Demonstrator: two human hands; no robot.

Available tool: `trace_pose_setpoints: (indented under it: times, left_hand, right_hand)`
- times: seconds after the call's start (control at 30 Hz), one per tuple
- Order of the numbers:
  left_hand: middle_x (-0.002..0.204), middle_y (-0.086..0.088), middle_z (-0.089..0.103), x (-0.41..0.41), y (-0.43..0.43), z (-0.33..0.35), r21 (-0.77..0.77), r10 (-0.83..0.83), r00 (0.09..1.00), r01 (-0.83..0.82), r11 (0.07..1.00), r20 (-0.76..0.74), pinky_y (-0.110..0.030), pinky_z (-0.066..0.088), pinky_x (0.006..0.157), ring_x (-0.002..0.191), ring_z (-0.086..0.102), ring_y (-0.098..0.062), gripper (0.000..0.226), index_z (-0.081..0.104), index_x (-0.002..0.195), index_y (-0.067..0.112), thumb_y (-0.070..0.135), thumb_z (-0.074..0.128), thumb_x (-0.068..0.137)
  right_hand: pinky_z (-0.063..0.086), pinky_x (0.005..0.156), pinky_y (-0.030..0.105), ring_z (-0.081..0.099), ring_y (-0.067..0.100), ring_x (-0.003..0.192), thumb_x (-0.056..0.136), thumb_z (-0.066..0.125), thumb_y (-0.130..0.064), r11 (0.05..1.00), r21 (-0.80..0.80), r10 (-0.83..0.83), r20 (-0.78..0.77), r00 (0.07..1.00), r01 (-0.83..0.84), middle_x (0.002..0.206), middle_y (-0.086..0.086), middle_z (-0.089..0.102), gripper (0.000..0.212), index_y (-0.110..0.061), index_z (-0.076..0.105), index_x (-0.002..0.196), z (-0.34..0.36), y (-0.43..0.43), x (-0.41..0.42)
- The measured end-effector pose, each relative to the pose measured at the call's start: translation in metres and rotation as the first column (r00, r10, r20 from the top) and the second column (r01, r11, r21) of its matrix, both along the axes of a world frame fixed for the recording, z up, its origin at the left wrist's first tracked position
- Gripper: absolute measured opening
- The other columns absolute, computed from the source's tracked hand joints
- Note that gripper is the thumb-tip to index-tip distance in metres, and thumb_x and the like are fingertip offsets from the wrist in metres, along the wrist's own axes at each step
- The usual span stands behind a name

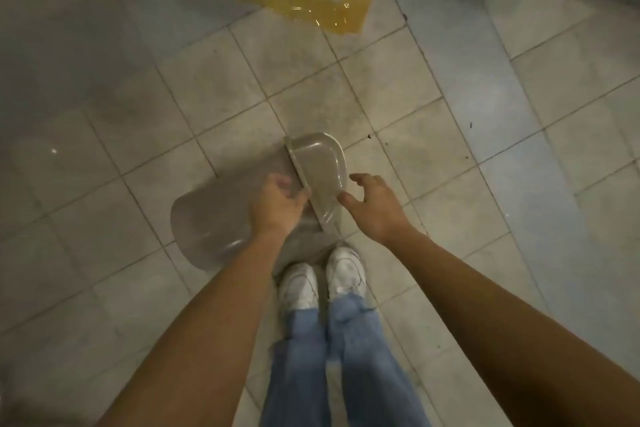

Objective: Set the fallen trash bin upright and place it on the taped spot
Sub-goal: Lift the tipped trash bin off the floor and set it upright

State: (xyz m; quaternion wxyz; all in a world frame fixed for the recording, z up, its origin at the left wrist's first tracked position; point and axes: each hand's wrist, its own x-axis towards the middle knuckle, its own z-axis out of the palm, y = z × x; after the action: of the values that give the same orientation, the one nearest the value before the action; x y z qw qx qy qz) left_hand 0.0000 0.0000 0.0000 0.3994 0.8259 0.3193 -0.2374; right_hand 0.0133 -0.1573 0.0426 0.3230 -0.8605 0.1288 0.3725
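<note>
The left hand (277, 201) is clamped on the rim of the trash bin (214, 218), which lies on its side on the tiled floor (450, 97) just before the person's white shoes (322, 281). The right hand (372, 206) hovers with fingers spread, thumb touching the bin's mouth. The yellow taped spot (311, 7) lies well apart, toward the floor's far edge.

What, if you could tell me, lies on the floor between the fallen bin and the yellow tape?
Only bare tiled floor lies between the trash bin and the yellow tape in the head view.
</note>
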Motion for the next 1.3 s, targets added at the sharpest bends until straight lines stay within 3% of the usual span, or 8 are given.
trace_pose_setpoints:
  times: [0.23, 0.47, 0.6, 0.87, 1.07, 1.2, 1.3]
  left_hand:
    - [0.064, 0.014, 0.052, 0.000, -0.019, -0.023, 0.020, 0.057, 0.998, -0.056, 0.998, -0.029, -0.013, 0.028, 0.047, 0.058, 0.047, 0.002, 0.031, 0.048, 0.093, 0.024, 0.032, 0.072, 0.076]
    - [0.061, 0.010, 0.051, 0.007, -0.022, -0.031, 0.030, 0.009, 1.000, -0.008, 1.000, -0.029, -0.020, 0.029, 0.051, 0.057, 0.048, -0.008, 0.022, 0.045, 0.085, 0.017, 0.020, 0.067, 0.081]
    - [0.059, 0.007, 0.050, 0.004, -0.021, -0.030, 0.012, -0.024, 0.999, 0.025, 1.000, -0.036, -0.016, 0.030, 0.046, 0.054, 0.048, -0.007, 0.020, 0.044, 0.086, 0.014, 0.017, 0.064, 0.082]
    - [0.062, 0.003, 0.052, -0.002, -0.005, -0.012, -0.050, 0.007, 1.000, -0.007, 0.999, -0.003, -0.042, 0.054, 0.069, 0.066, 0.061, -0.025, 0.022, 0.045, 0.086, 0.014, 0.020, 0.065, 0.078]
    - [0.069, 0.001, 0.054, 0.000, 0.013, 0.011, -0.165, 0.123, 0.989, -0.109, 0.980, 0.079, -0.052, 0.055, 0.071, 0.075, 0.064, -0.032, 0.025, 0.040, 0.076, 0.025, 0.026, 0.065, 0.072]
    - [0.072, 0.004, 0.055, -0.011, 0.022, 0.029, -0.223, 0.158, 0.982, -0.133, 0.966, 0.101, -0.047, 0.057, 0.070, 0.070, 0.063, -0.019, 0.020, 0.043, 0.077, 0.026, 0.033, 0.061, 0.070]
    - [0.065, 0.005, 0.053, -0.015, 0.026, 0.037, -0.238, 0.210, 0.969, -0.176, 0.955, 0.128, -0.033, 0.055, 0.059, 0.053, 0.058, -0.004, 0.018, 0.043, 0.075, 0.025, 0.028, 0.060, 0.077]
  right_hand:
    - [0.033, 0.106, 0.032, 0.042, 0.026, 0.134, 0.091, 0.051, -0.042, 1.000, 0.020, 0.025, -0.095, 0.995, -0.023, 0.147, 0.012, 0.043, 0.064, -0.011, 0.035, 0.146, -0.030, 0.005, -0.005]
    - [0.035, 0.106, 0.031, 0.044, 0.025, 0.133, 0.091, 0.054, -0.034, 0.998, 0.048, -0.026, -0.088, 0.996, 0.030, 0.148, 0.010, 0.042, 0.065, -0.012, 0.031, 0.147, -0.043, 0.011, -0.002]
    - [0.036, 0.105, 0.033, 0.045, 0.027, 0.133, 0.091, 0.053, -0.034, 0.998, 0.049, -0.032, -0.085, 0.996, 0.036, 0.150, 0.011, 0.040, 0.066, -0.012, 0.029, 0.148, -0.042, 0.009, -0.005]
    - [0.031, 0.109, 0.034, 0.037, 0.027, 0.139, 0.096, 0.045, -0.037, 0.996, 0.068, -0.050, -0.032, 0.998, 0.052, 0.154, 0.013, 0.033, 0.065, -0.012, 0.021, 0.151, -0.030, 0.018, -0.007]
    - [0.023, 0.115, 0.036, 0.027, 0.026, 0.145, 0.098, 0.029, -0.047, 0.978, 0.153, -0.145, -0.007, 0.989, 0.144, 0.158, 0.011, 0.027, 0.064, -0.015, 0.016, 0.153, -0.017, 0.026, -0.011]
    - [0.026, 0.115, 0.037, 0.030, 0.026, 0.144, 0.097, 0.027, -0.053, 0.960, 0.194, -0.216, 0.063, 0.974, 0.200, 0.157, 0.010, 0.029, 0.068, -0.015, 0.016, 0.153, -0.005, 0.033, -0.022]
    - [0.025, 0.118, 0.041, 0.030, 0.027, 0.143, 0.098, 0.025, -0.050, 0.960, 0.187, -0.237, 0.138, 0.962, 0.209, 0.155, 0.010, 0.033, 0.064, -0.015, 0.022, 0.151, 0.001, 0.032, -0.030]
